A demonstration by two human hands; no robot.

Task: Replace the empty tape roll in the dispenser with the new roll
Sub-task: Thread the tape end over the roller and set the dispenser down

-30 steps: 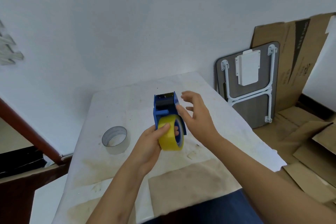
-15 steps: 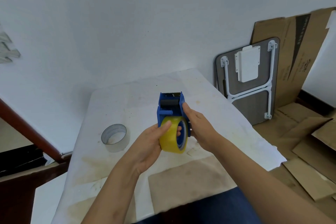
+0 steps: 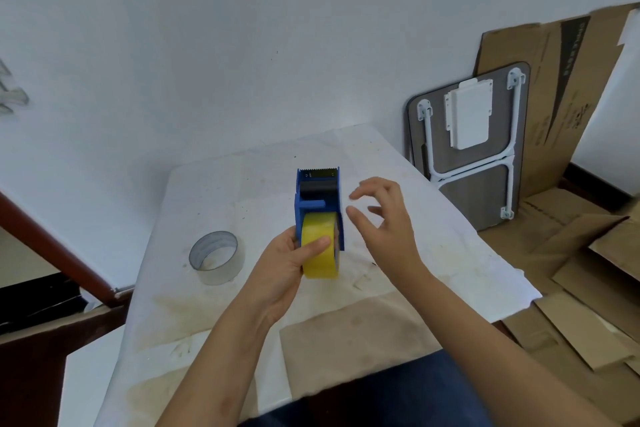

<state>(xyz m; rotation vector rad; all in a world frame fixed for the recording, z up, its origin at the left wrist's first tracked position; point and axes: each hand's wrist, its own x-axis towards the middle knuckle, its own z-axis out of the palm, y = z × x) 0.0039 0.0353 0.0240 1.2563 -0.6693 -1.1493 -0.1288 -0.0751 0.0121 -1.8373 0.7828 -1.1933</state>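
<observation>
A blue tape dispenser [image 3: 318,193] with a serrated blade at its top is held upright above the white table [image 3: 398,184]. A yellow tape roll [image 3: 320,243] sits in its lower part. My left hand [image 3: 282,269] grips the roll and the dispenser from the left, thumb across the roll's face. My right hand [image 3: 382,218] hovers just right of the dispenser, fingers spread, touching nothing. The empty grey roll core [image 3: 215,256] lies on the table to the left.
The table is stained, and a brown paper patch [image 3: 346,336] covers its near edge. A folded grey table [image 3: 485,139] leans on the wall at right, with flattened cardboard [image 3: 571,270] on the floor. A dark red rail [image 3: 52,239] runs at left.
My right hand has let go of the dispenser's right side and moved away to the right with its fingers spread. My left hand still holds the roll and dispenser.
</observation>
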